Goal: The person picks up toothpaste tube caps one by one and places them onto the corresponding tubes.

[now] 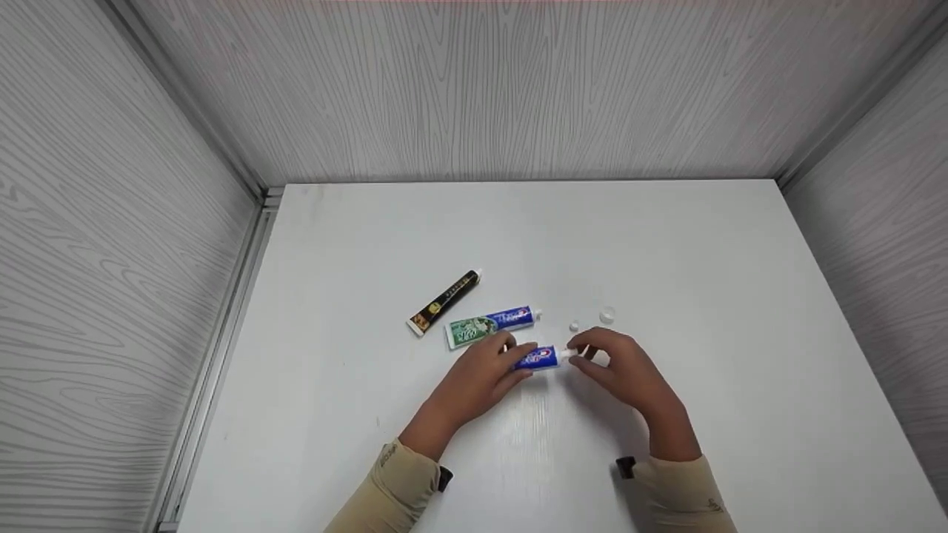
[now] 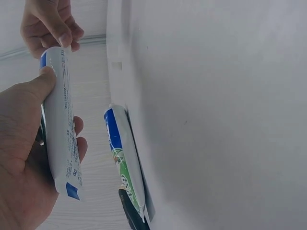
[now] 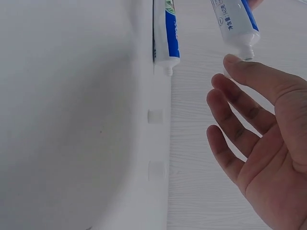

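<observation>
My left hand holds a blue-and-white toothpaste tube, its thumb on one side and fingers round the other. The tube's neck points right and shows uncapped in the right wrist view. Right at that neck, my right hand pinches a small white cap between thumb and index finger, mostly hidden by them; the other fingers are loosely bent. Just beyond the left hand lies a green-and-blue toothpaste tube with its nozzle bare.
A black toothpaste tube lies slanted behind the green-and-blue one. Beyond the right hand, a small white cap and a larger whitish cap rest on the white table. Wood-grain panels enclose the back and sides.
</observation>
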### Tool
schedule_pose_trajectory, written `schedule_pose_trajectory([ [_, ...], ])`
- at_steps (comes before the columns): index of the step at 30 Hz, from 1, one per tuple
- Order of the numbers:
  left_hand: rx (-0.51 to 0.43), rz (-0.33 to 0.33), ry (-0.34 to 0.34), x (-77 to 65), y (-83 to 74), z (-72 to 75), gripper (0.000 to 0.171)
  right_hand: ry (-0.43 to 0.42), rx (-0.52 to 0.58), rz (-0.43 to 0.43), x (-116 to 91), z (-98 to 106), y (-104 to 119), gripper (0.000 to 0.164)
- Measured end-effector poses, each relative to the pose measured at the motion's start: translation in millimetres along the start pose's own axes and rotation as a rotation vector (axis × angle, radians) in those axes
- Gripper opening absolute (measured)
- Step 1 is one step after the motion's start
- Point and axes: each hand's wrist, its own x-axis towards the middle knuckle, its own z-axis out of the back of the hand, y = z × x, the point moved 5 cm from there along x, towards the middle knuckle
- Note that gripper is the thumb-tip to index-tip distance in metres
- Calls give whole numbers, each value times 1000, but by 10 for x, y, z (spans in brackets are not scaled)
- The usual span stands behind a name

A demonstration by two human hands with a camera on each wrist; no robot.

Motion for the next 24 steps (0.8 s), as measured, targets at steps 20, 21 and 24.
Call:
schedule_pose_trajectory([
  [20, -2, 13, 36, 8, -16, -60, 42, 28, 13, 33, -86, 37, 48, 22],
  [21, -3, 19, 40, 7, -13, -62, 42, 29, 12, 37, -86, 37, 51, 21],
  [24, -7, 28, 48, 7, -8, -72, 42, 34, 0, 34, -85, 39, 56, 22],
])
